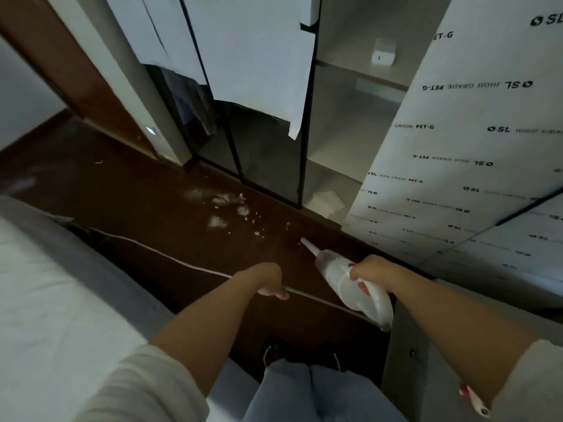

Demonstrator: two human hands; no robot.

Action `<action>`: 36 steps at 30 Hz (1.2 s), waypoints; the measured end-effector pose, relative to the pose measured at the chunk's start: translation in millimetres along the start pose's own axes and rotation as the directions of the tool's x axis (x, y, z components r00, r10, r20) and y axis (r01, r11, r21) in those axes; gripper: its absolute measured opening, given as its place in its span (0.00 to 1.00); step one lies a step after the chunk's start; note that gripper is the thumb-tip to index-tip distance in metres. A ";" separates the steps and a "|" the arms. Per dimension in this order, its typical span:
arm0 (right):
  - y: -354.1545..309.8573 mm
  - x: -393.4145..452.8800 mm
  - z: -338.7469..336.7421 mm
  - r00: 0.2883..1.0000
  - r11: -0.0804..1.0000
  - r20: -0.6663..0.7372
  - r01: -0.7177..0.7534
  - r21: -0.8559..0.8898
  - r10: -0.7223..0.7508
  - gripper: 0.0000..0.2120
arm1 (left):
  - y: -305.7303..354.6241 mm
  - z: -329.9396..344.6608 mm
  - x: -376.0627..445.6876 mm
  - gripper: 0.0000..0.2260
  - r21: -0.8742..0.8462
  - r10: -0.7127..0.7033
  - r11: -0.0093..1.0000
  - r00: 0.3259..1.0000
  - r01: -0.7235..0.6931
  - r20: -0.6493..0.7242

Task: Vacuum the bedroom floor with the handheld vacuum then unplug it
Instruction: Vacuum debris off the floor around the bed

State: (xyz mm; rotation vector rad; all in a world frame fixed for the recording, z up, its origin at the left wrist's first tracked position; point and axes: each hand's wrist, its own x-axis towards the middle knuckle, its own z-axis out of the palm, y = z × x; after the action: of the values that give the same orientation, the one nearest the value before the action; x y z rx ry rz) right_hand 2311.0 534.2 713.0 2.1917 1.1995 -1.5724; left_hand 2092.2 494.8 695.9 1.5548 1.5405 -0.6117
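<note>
White debris ahead of vacuum nozzle; right hand grips handle, left hand pinches cord. Rec. slow, low passes.

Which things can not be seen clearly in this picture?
- Head view: left hand faces away; whether its fingers grip the cord is hidden.
- Vacuum nozzle tip: floor contact unclear, dim.
- Cord's plug end: hidden behind the vacuum.
- Wardrobe interior: too dark.

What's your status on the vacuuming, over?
Right hand grips handheld vacuum, nozzle aimed at floor. Left hand holds the cord. White debris ahead of nozzle, not yet picked up. Nothing blocking the path.
</note>
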 end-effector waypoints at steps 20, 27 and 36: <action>42.9 11.4 -14.3 0.987 0.974 0.065 0.158 -0.165 -0.149 0.16 | 58.2 59.8 -39.9 0.17 -0.133 -0.168 0.979 0.978 0.152 -0.122; 30.6 26.5 -7.7 0.985 0.986 0.074 0.160 -0.052 -0.156 0.17 | 45.3 56.4 -40.2 0.15 -0.245 -0.221 0.954 0.958 0.174 -0.182; -10.1 37.9 -9.2 0.989 0.990 0.056 0.141 -0.005 -0.141 0.18 | 28.5 16.6 -23.5 0.15 -0.275 -0.211 0.951 0.947 0.141 -0.243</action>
State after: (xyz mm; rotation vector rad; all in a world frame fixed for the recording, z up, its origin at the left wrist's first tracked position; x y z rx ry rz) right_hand 2314.6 564.9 687.2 2.0841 1.3689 -1.6651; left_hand 2120.4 471.3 712.7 1.3529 1.8996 -0.2889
